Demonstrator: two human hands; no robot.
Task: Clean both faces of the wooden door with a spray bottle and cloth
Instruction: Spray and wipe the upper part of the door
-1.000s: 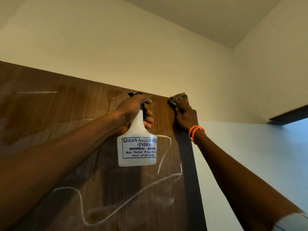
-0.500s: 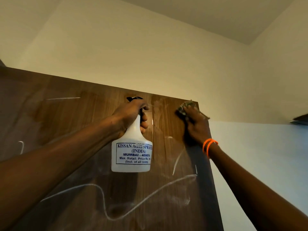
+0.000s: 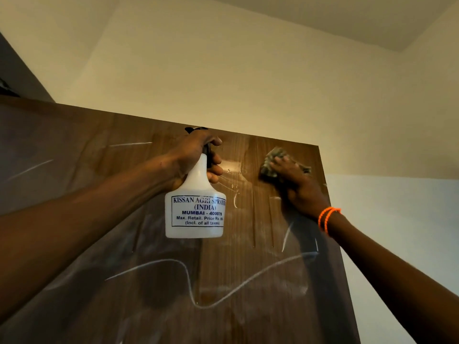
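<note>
Wiping high on the wooden door (image 3: 154, 244), cloth (image 3: 272, 165) pressed flat under straight right hand (image 3: 295, 181) fingers. Spray bottle (image 3: 196, 207) gripped in left hand (image 3: 196, 155), fingers curled round its neck. Chalky streaks below remaining; other face unseen, probably untouched.

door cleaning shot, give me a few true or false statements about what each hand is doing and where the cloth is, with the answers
1. The left hand grips the neck of the white spray bottle. True.
2. The cloth lies on the floor. False: the right hand presses it flat against the wooden door, near its top right corner.
3. Orange bands circle the right wrist. True.
4. The spray bottle carries no label. False: a printed label faces the camera.
5. White scribbled lines show on the door's face. True.
</note>
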